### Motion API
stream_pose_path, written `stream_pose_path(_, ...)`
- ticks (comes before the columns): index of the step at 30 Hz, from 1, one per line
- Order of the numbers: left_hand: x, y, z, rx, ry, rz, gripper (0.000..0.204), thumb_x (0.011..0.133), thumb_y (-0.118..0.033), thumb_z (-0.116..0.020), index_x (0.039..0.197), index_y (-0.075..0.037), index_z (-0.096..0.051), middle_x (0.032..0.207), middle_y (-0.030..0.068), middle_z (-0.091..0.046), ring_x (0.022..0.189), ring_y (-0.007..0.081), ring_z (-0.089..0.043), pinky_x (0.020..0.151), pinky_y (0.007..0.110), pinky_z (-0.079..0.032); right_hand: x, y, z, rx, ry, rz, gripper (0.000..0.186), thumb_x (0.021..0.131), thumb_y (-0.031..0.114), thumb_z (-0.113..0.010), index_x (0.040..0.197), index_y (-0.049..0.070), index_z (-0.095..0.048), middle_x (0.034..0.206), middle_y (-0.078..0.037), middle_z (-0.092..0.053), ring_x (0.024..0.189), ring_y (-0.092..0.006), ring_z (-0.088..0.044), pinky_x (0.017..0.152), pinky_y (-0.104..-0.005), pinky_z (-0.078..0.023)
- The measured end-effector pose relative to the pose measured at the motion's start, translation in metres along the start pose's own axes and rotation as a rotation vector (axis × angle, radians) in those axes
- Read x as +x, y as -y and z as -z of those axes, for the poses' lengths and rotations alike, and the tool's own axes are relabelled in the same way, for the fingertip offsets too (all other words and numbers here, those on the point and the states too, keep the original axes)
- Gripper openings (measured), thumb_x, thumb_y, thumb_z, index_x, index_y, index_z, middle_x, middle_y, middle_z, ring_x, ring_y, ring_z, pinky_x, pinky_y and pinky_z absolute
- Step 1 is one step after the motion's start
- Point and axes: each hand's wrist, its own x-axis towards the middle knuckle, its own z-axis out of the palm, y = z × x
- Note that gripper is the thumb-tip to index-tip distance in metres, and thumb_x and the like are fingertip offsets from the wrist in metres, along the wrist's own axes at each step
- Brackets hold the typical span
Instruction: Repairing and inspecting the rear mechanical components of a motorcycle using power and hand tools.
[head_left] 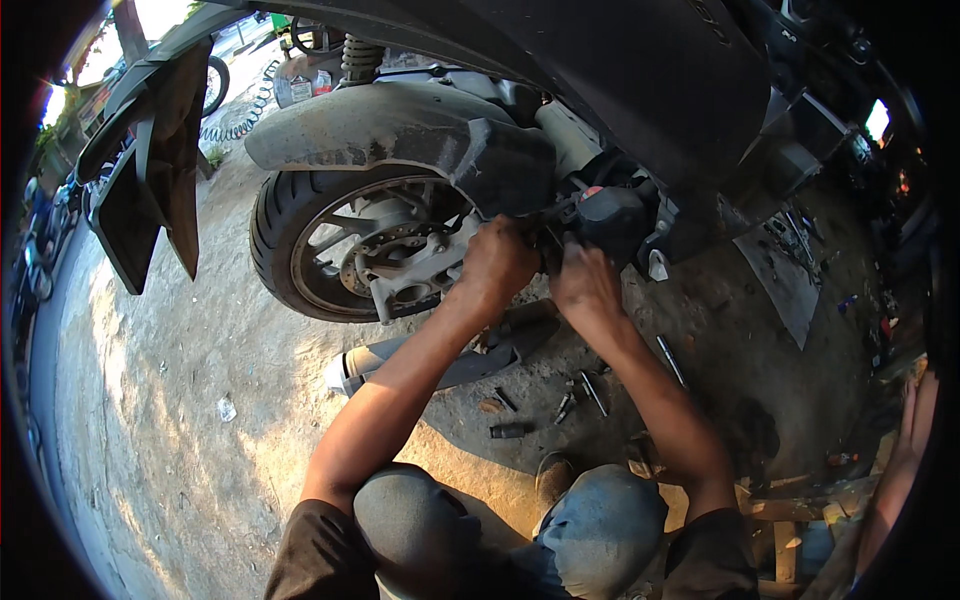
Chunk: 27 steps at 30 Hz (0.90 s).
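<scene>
The rear wheel point(350, 250) of a motor scooter stands on the dirt ground point(180, 400), and both hands work just to its right, where the swingarm point(420, 270) meets the dark engine parts point(610, 215) under the body panel point(620, 80). The left hand point(497, 262) is curled into a fist against the edge of the swingarm, knuckles up; its fingers are closed, but what they grip is hidden from view. The right hand point(583, 283) sits just beside it, nearly touching, fingers bent inward toward the same spot below a small red part point(592, 192); whether it clamps anything cannot be told. The brake disc point(400, 245) shows through the wheel spokes to the left of the left hand, under the grey mudguard point(390, 125).

Below the forearms, a silver-tipped exhaust muffler point(430, 360) lies on the ground. Near it, loose bolts and sockets point(570, 400) are scattered, with a long metal rod point(671, 360) just to the right of the right forearm. Another person's hand point(915, 420) shows at the right edge, well apart.
</scene>
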Motion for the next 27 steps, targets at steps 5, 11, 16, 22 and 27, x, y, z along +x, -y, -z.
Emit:
stream_pose_path(5, -0.002, -0.007, 0.005, 0.008, -0.008, -0.036, 0.024, 0.083, -0.014, -0.063, 0.102, -0.004, -0.072, 0.094, 0.0238, -0.068, 0.095, 0.0415, -0.065, 0.080, 0.044, -0.053, 0.002, -0.002, -0.002, -0.106, 0.247, -0.068, 0.020, 0.088, 0.018, -0.057, 0.097, 0.002, -0.066, 0.085, -0.020, -0.066, 0.083, -0.0414, -0.066, 0.074, -0.0493, -0.052)
stream_pose_path(11, -0.002, -0.009, 0.006, 0.011, 0.007, -0.022, 0.025, 0.084, -0.014, -0.062, 0.106, -0.004, -0.070, 0.096, 0.0245, -0.068, 0.097, 0.0421, -0.064, 0.081, 0.044, -0.052, 0.013, -0.018, -0.008, 0.739, 0.283, -0.597, 0.030, 0.094, 0.033, -0.059, 0.099, 0.005, -0.068, 0.090, -0.020, -0.068, 0.084, -0.0391, -0.067, 0.073, -0.0501, -0.051)
stream_pose_path(16, -0.001, -0.009, 0.008, 0.028, 0.031, 0.012, 0.025, 0.085, -0.013, -0.062, 0.107, -0.004, -0.070, 0.098, 0.0240, -0.068, 0.097, 0.0421, -0.064, 0.081, 0.044, -0.052, 0.007, -0.011, -0.005, 0.914, 0.271, -0.683, 0.027, 0.092, 0.029, -0.061, 0.100, 0.004, -0.067, 0.093, -0.021, -0.069, 0.084, -0.0409, -0.067, 0.074, -0.0489, -0.051)
stream_pose_path(22, -0.001, -0.013, 0.009, 0.007, 0.042, -0.012, 0.025, 0.085, -0.014, -0.063, 0.107, -0.004, -0.069, 0.098, 0.0239, -0.068, 0.097, 0.0421, -0.064, 0.080, 0.044, -0.052, 0.002, 0.000, -0.015, 0.122, 0.113, -0.211, 0.030, 0.097, 0.028, -0.053, 0.097, -0.001, -0.063, 0.087, -0.030, -0.065, 0.087, -0.0496, -0.062, 0.075, -0.0529, -0.050)
stream_pose_path(27, -0.002, -0.007, 0.007, 0.019, 0.031, 0.013, 0.025, 0.085, -0.014, -0.062, 0.107, -0.004, -0.069, 0.098, 0.0246, -0.068, 0.098, 0.0419, -0.064, 0.080, 0.044, -0.052, 0.007, -0.020, -0.024, 1.066, 0.256, -0.713, 0.023, 0.097, 0.028, -0.052, 0.096, 0.007, -0.061, 0.069, -0.007, -0.058, 0.060, -0.0255, -0.059, 0.055, -0.0350, -0.045)
